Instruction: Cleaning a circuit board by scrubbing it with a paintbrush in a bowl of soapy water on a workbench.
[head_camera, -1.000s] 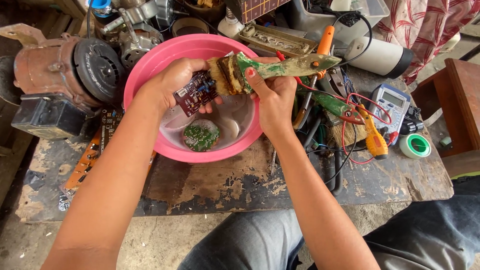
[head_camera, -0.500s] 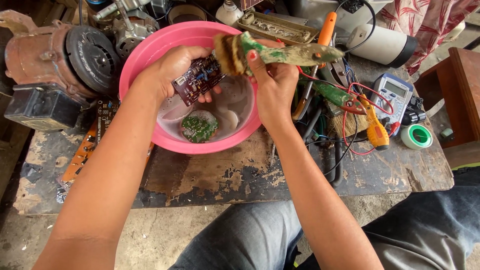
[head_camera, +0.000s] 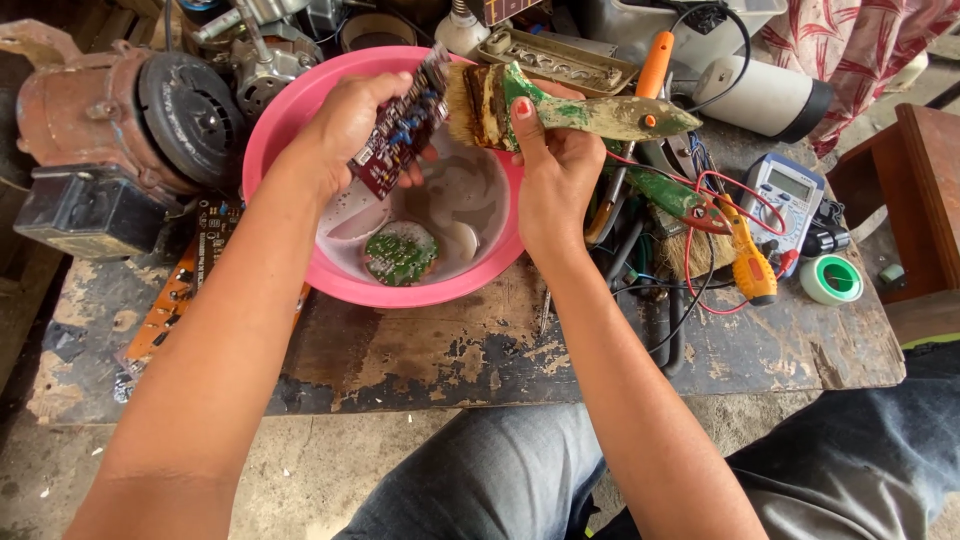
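Brushing under way — left hand (head_camera: 350, 120) grips a circuit board (head_camera: 400, 135) above the pink basin (head_camera: 300, 100); right hand (head_camera: 555, 170), at 3 o'clock of it, clenches a paintbrush (head_camera: 480, 100), bristles touching the board. Round green board (head_camera: 400, 255) lies soaking in the cloudy liquid — seemingly unscrubbed.

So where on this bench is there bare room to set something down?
The worn tabletop in front of the pink basin is bare to its near edge, as is the near right corner below the tape roll. Behind and right of the basin, tools, wires and the multimeter crowd everything; the motor fills the left.
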